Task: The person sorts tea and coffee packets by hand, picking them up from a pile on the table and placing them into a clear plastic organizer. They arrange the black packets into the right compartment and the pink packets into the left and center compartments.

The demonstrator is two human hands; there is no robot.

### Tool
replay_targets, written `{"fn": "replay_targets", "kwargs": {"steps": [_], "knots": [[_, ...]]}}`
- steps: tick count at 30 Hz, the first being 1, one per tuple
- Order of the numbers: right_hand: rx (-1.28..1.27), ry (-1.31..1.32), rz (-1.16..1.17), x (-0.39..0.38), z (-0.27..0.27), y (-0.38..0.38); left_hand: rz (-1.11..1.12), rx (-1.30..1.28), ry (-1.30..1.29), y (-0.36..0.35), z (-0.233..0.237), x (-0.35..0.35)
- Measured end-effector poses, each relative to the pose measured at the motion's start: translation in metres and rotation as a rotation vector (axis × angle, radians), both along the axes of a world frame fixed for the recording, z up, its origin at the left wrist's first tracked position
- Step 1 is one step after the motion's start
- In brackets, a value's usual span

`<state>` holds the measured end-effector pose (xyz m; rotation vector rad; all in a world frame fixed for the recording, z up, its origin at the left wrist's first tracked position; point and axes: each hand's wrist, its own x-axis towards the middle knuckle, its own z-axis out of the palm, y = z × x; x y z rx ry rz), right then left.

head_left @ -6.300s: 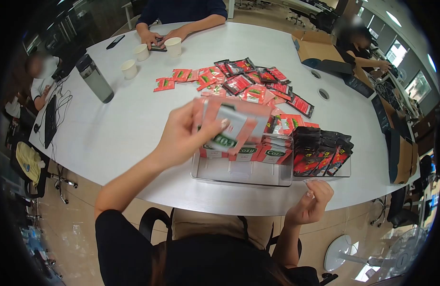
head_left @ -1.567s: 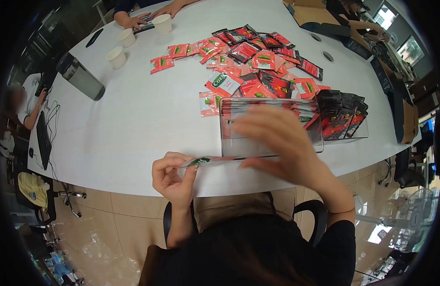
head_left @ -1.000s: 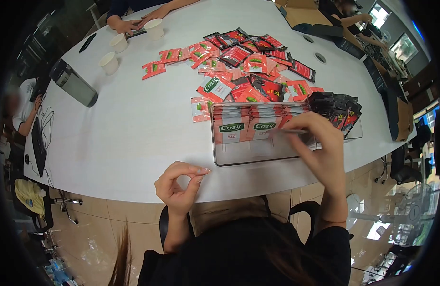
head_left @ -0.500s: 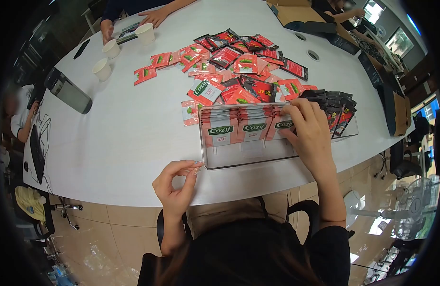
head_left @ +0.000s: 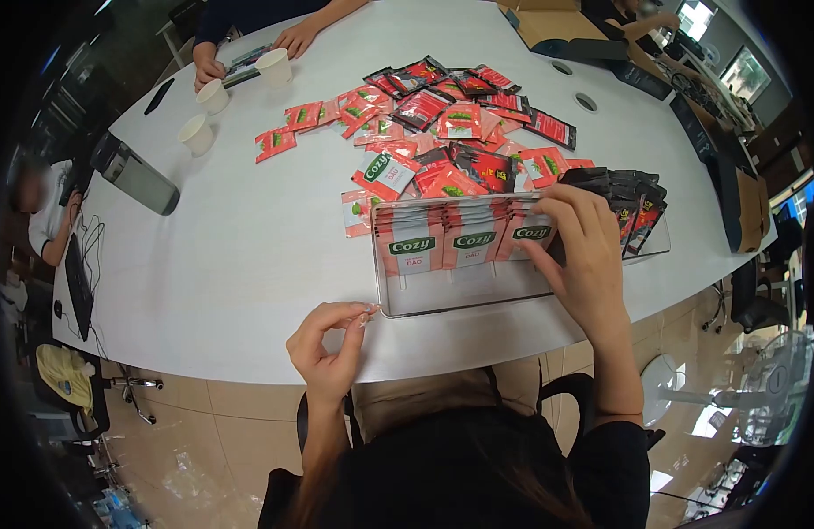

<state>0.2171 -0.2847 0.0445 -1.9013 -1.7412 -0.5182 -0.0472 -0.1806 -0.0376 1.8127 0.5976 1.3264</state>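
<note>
A clear plastic box (head_left: 464, 309) lies in front of me with rows of pink and white Cozy sachets (head_left: 474, 245) standing along its far side. My right hand (head_left: 588, 251) is closed around the rightmost pink stack, fingers over its top edge and thumb at its front. At the box's near left corner, my left hand (head_left: 329, 348) pinches with thumb and index finger. Black and red sachets (head_left: 641, 212) stand at the box's right end, partly hidden by my right hand. Beyond the box spreads a loose pile of pink, red and black sachets (head_left: 460, 121).
White paper cups (head_left: 195, 135) and a grey bottle (head_left: 135, 175) stand on the left of the white table (head_left: 248, 264). Open cardboard boxes (head_left: 557, 26) line the back right. Across the table, another person's hands (head_left: 297, 37) rest near a dark object.
The whole view has shifted slightly. My right thumb has moved a little at the front of the rightmost stack, while my left hand stays at the box corner.
</note>
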Motion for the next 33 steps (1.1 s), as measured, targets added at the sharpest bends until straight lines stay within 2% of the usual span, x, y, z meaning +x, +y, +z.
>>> {"fn": "replay_targets", "kwargs": {"steps": [3,6,10,13,16,20,23,26,27,30,31,33], "knots": [[0.117,-0.017,0.017,-0.003,-0.010,-0.010,-0.026,-0.136,-0.084,0.003,0.002,-0.003],[0.224,0.057,0.017,-0.014,-0.030,-0.030,-0.017,-0.246,-0.061,0.014,0.020,-0.002],[0.365,0.163,-0.038,-0.027,-0.065,-0.053,-0.040,0.080,0.301,0.047,0.065,0.011],[0.435,0.294,-0.043,-0.035,-0.081,-0.056,-0.130,0.171,0.395,0.088,0.087,0.043],[0.447,0.348,-0.024,-0.034,-0.089,-0.056,-0.233,0.164,0.505,0.139,0.083,0.088],[0.449,0.338,-0.016,-0.032,-0.090,-0.057,-0.211,0.513,0.773,0.199,0.046,0.151],[0.469,0.352,-0.047,-0.034,-0.090,-0.059,-0.187,0.491,0.998,0.210,0.032,0.191],[0.463,0.346,-0.035,-0.034,-0.090,-0.062,-0.116,0.638,1.131,0.215,0.020,0.218],[0.469,0.350,-0.032,-0.034,-0.090,-0.062,-0.138,0.695,1.070,0.215,0.020,0.222],[0.452,0.324,-0.016,-0.033,-0.089,-0.062,-0.102,0.651,1.192,0.217,0.023,0.234],[0.453,0.323,-0.016,-0.032,-0.089,-0.061,-0.057,0.728,1.144,0.216,0.026,0.232],[0.448,0.323,-0.017,-0.033,-0.090,-0.062,-0.061,0.723,1.067,0.225,0.036,0.237]]}}
